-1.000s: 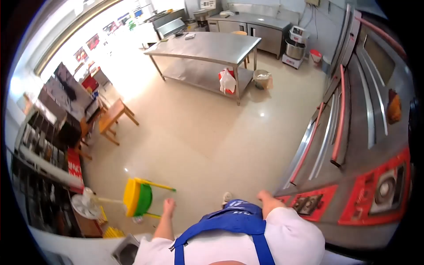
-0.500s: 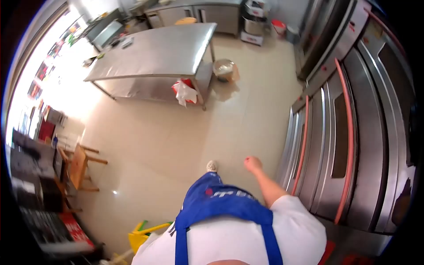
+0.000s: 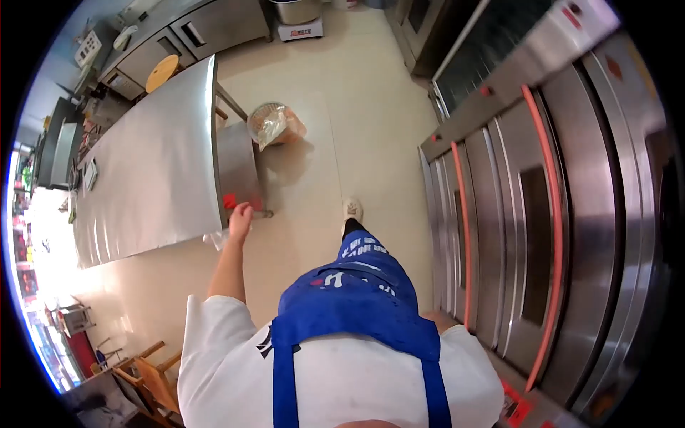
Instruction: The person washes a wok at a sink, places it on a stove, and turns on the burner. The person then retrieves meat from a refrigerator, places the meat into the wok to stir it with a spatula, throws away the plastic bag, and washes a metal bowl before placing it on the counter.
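Note:
My left hand (image 3: 241, 221) is held out ahead at the left with its fingers loosely curled, and no object shows in it. It appears just in front of the near corner of the steel table (image 3: 153, 164). A red item (image 3: 229, 201) and a white plastic bag (image 3: 215, 240) show close behind the hand and partly hidden by it; both seem to be by the table's lower shelf. Only a bit of my right forearm (image 3: 440, 321) shows beside the blue apron (image 3: 349, 299); my right hand is out of sight.
Steel ovens with red handles (image 3: 546, 214) line the right side. A lined waste basket (image 3: 275, 127) stands on the floor past the table. A round wooden stool (image 3: 163, 73) is behind the table. Wooden chairs (image 3: 157, 381) are at lower left. Tiled floor (image 3: 321, 164) lies ahead.
I have stepped forward, and the table and waste basket appear nearer and further left. My left arm has swung into view; my right hand has dropped back out of view.

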`<state>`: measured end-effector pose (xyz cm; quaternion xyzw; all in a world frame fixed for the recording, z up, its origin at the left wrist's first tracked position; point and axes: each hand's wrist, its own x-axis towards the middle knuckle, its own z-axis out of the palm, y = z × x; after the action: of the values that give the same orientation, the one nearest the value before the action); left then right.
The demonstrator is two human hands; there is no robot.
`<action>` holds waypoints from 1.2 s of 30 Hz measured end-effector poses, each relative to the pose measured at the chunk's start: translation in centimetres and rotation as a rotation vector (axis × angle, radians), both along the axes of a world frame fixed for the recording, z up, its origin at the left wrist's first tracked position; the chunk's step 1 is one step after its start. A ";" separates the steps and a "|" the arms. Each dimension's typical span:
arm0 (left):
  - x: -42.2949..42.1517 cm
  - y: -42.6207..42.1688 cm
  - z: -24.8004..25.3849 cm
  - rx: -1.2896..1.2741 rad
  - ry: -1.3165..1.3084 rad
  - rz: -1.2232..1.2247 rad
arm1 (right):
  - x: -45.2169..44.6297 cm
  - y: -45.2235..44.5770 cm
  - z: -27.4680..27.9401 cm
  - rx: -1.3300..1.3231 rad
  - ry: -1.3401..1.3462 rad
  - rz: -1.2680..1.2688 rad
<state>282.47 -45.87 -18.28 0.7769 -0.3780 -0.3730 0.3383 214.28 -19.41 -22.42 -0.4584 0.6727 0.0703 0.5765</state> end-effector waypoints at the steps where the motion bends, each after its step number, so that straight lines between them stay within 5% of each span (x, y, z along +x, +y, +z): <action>1: -1.3 -1.3 0.0 0.072 -0.045 -0.083 | -0.2 -2.3 1.1 0.062 0.014 0.059; 6: -6.4 -1.6 0.3 0.583 -0.074 -0.573 | 1.6 -21.2 0.5 0.125 0.322 0.274; 8: -5.8 2.3 -6.9 0.582 0.047 -0.275 | 3.5 -34.4 -1.2 0.019 0.475 0.430; 10: -6.5 2.0 -5.2 0.650 0.219 -0.085 | 7.7 -49.7 -0.3 -0.264 0.555 0.409; 13: -5.6 -2.3 -5.6 0.702 0.201 -0.121 | 14.5 -70.7 1.2 -0.555 0.375 0.155; 15: -3.8 -7.8 -6.9 0.706 0.162 -0.186 | 19.9 -79.5 4.5 -0.516 0.338 0.152; 18: 2.1 -20.4 -7.7 0.651 0.088 -0.329 | 26.4 -90.4 7.7 -0.815 0.194 -0.054; 20: 6.6 -31.1 -7.6 0.587 -0.023 -0.393 | 27.7 -94.5 4.0 -0.882 0.183 0.070; 22: 10.0 -43.8 -5.0 0.497 -0.179 -0.187 | 30.3 -95.4 4.6 -0.935 0.240 0.253; 24: 10.8 -55.3 1.8 0.104 -0.016 0.133 | 29.5 -96.4 1.9 -0.521 0.298 0.289; 27: 12.2 -67.2 4.9 -0.127 0.181 -0.005 | 29.8 -96.4 2.0 -0.023 0.460 0.506; 30: 14.0 -74.2 8.4 -0.139 0.041 -0.287 | 31.8 -99.7 3.5 -0.173 0.369 0.408; 33: 17.0 -77.7 7.9 -0.059 0.145 -0.173 | 28.2 -110.7 -10.8 -0.220 0.417 0.527; 36: 21.2 -79.4 5.2 0.060 0.234 0.206 | 38.7 -132.0 -10.8 -0.300 0.371 0.358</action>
<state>303.66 -125.27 -13.03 0.7725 -0.2432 -0.4353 0.3931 252.99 -151.39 -33.26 -0.6293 0.6778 0.1534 0.3479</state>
